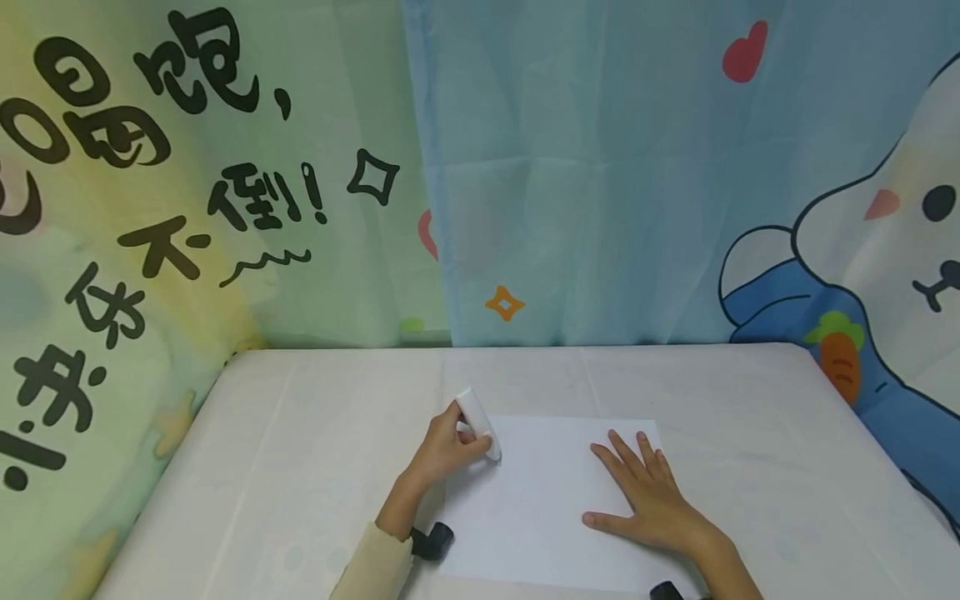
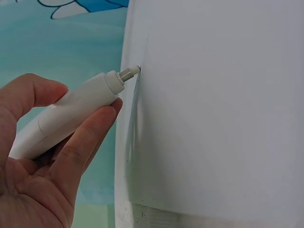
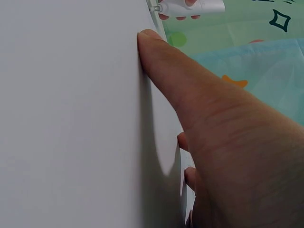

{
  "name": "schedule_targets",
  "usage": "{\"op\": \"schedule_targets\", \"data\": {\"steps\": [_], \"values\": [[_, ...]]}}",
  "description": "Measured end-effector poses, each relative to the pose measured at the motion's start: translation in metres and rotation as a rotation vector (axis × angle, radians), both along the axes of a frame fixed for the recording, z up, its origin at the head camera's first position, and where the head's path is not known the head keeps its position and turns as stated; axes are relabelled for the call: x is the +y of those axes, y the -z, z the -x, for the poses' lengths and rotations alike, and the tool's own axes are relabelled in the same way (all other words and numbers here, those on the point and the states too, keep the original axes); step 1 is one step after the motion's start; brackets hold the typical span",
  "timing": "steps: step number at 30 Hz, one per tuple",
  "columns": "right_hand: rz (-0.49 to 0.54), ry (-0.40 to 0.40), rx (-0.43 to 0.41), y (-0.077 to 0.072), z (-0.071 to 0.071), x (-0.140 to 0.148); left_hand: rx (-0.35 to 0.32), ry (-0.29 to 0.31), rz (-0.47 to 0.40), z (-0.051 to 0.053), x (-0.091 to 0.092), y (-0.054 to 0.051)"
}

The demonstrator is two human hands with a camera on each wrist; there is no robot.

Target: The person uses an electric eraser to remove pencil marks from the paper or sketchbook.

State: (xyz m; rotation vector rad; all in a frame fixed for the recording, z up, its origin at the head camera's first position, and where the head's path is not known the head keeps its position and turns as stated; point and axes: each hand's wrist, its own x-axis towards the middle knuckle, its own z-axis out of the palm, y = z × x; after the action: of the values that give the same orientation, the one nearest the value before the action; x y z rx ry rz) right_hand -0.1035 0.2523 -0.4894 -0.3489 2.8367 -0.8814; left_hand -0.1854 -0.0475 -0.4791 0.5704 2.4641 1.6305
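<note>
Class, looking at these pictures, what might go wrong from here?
The tip of the white pen-like tool, held in the left hand, is near the paper's edge, so it might slip off or snag.

The right hand rests on the paper's right side, away from the tip, so the left side could shift or buckle.

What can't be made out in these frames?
- Sheet of paper: near right corner, head view, hidden by the right hand's wrist and its black wrist camera.
- That camera: head view, cut off by the bottom edge.
- Electric eraser: barrel under the left hand's fingers, left wrist view.
- Leftmost backdrop lettering: head view, cut off by the left edge.
</note>
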Motion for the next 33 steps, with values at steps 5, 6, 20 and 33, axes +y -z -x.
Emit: {"op": "schedule_targets", "data": {"steps": [5, 6, 20, 33], "values": [[-0.001, -0.001, 0.006, -0.0002, 0.0001, -0.0005, -0.002, 0.000, -0.001, -0.0014, -0.0003, -0.0008], [-0.001, -0.001, 0.004, -0.0006, 0.0002, -0.0006, 0.000, -0.001, 0.000, -0.0015, -0.0003, -0.0010], [0.004, -0.007, 0.012, 0.0007, 0.0006, 0.0003, 0.001, 0.000, 0.024, -0.0014, 0.0002, -0.0004], [0.007, -0.004, 0.003, 0.0004, 0.0009, 0.0005, -0.009, 0.010, 0.018, -0.0006, -0.0004, -0.0018]]}}
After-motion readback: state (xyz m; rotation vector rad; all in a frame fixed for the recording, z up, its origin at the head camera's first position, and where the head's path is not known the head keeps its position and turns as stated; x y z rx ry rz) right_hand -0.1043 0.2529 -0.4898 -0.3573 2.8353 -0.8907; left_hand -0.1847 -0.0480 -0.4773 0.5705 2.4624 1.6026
